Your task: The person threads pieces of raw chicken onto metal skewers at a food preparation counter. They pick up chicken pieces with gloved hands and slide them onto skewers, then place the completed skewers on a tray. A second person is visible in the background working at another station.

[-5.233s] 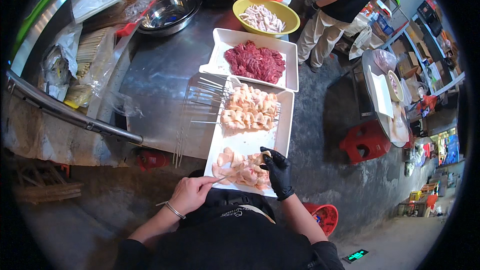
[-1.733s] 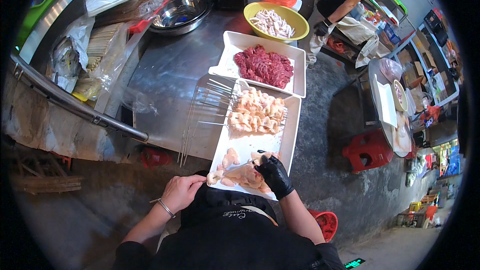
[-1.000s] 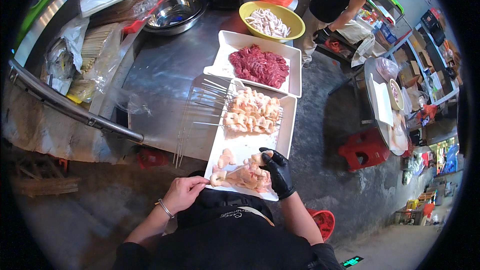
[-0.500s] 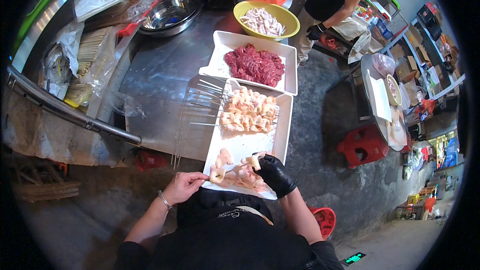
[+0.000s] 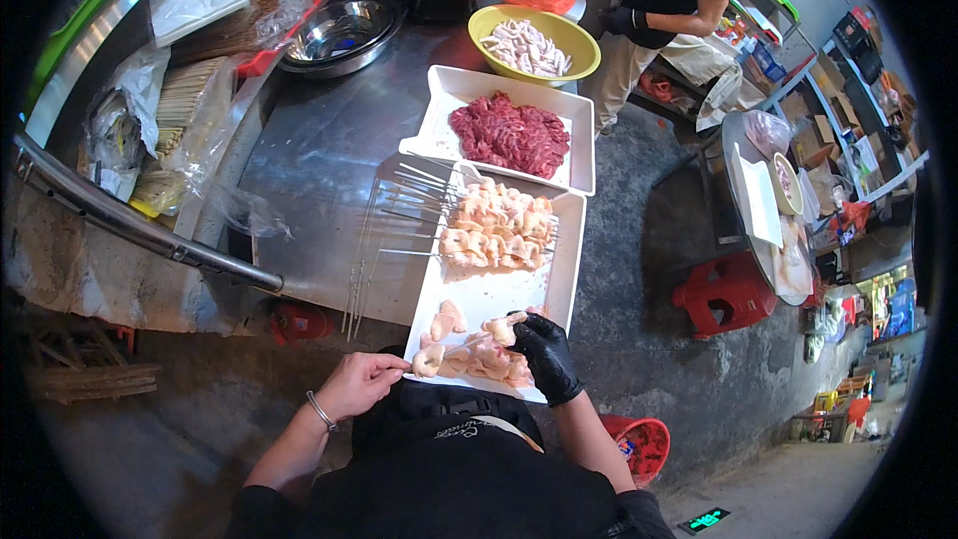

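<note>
My bare left hand [image 5: 364, 382], with a bracelet at the wrist, is closed in a pinch on the end of a thin skewer at the tray's near left edge. A folded piece of pale chicken skin [image 5: 428, 360] sits on that skewer beside the fingertips. My right hand [image 5: 547, 357], in a black glove, grips another pale piece of skin [image 5: 502, 327] above a pile of loose pieces [image 5: 489, 361]. Both work over the near end of a white tray [image 5: 499, 291]. Farther up it lie several loaded skewers [image 5: 499, 225], their metal ends pointing left.
Beyond stand a white tray [image 5: 429, 123] of red sliced meat and a yellow bowl [image 5: 589, 52] of pale strips. Bare skewers [image 5: 359, 269] lie left on the steel table [image 5: 299, 170]. A red bucket [image 5: 639, 449] is at my right; a co-worker [image 5: 689, 0] stands far right.
The skin piece by my left hand has turned and dropped slightly. My right hand has shifted a little nearer to me. The co-worker's gloved hand has risen toward the body.
</note>
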Available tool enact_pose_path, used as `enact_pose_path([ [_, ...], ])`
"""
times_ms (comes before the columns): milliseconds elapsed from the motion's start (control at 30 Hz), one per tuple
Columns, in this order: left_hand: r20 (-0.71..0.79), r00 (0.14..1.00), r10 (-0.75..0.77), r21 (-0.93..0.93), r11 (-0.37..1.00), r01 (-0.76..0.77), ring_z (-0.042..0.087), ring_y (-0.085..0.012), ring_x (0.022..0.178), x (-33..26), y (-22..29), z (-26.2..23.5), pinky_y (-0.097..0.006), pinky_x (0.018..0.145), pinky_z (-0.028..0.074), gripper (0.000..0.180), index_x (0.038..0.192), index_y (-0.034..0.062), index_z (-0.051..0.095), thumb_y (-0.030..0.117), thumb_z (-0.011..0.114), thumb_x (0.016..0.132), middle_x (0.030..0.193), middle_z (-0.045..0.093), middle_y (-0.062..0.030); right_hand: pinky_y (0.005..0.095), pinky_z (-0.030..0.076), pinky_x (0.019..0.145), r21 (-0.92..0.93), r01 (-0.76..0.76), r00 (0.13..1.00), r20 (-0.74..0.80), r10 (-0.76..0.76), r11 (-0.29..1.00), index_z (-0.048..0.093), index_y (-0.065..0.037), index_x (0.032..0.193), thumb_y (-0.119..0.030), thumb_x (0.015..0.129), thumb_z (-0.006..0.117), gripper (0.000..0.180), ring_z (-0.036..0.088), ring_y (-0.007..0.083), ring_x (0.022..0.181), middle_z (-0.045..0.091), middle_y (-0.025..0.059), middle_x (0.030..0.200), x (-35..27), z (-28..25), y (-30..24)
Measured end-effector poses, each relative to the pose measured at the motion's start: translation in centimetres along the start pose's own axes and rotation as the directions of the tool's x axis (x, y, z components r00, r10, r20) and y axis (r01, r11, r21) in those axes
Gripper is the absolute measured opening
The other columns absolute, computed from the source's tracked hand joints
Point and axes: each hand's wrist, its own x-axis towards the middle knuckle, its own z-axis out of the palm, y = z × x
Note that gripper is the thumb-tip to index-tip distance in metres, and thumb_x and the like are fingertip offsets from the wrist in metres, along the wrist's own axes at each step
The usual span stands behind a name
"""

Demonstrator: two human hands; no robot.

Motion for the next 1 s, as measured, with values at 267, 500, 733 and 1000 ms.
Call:
enact_pose_path([
  [267,-0.162,0.986,0.032,0.068,0.997,-0.022,0.060,-0.0113,0.060,-0.7,-1.1,2.6,-0.028,0.058,0.048,0.019,0.104,0.0006,0.069,0.011,0.061,0.090,0.071,0.067,-0.0093,0.0269,0.051,0.080,-0.049,0.299,0.939,-0.163,-0.303,0.953,0.065,0.003,0.109,-0.002,0.089,0.063,0.020,0.063,0.0139,0.088,0.067,0.0063,0.101,-0.2,1.1,2.3],
  [500,-0.223,0.970,0.095,0.251,0.967,-0.037,0.067,-0.0255,0.064,-1.9,1.3,3.5,-0.034,0.061,0.050,0.020,0.103,0.0049,0.070,0.013,0.061,0.088,0.074,0.066,-0.0192,0.0278,0.050,0.082,-0.047,0.308,0.917,-0.251,-0.309,0.950,0.066,0.003,0.105,0.002,0.086,0.064,0.020,0.063,0.0144,0.089,0.068,0.0054,0.096,-0.3,1.6,3.6],
  [733,-0.217,0.959,0.181,0.254,0.959,-0.124,0.066,-0.0243,0.062,-2.2,1.8,3.5,-0.033,0.060,0.050,0.019,0.103,0.0050,0.070,0.013,0.061,0.088,0.073,0.066,-0.0178,0.0272,0.050,0.081,0.184,0.033,0.998,-0.064,-0.022,0.982,0.062,0.001,0.114,-0.008,0.091,0.058,0.025,0.061,0.0146,0.094,0.065,0.0064,0.104,0.2,1.3,1.4],
  [1000,-0.147,0.987,0.059,0.092,0.995,-0.046,0.056,-0.0102,0.055,-1.6,0.6,2.9,-0.027,0.055,0.045,0.019,0.104,0.0045,0.070,0.013,0.062,0.088,0.064,0.063,-0.0109,0.0264,0.049,0.082,0.066,0.147,0.986,-0.090,-0.141,0.987,0.064,0.001,0.113,-0.006,0.091,0.059,0.023,0.061,0.0139,0.091,0.066,0.0050,0.102,0.7,-0.5,1.8],
])
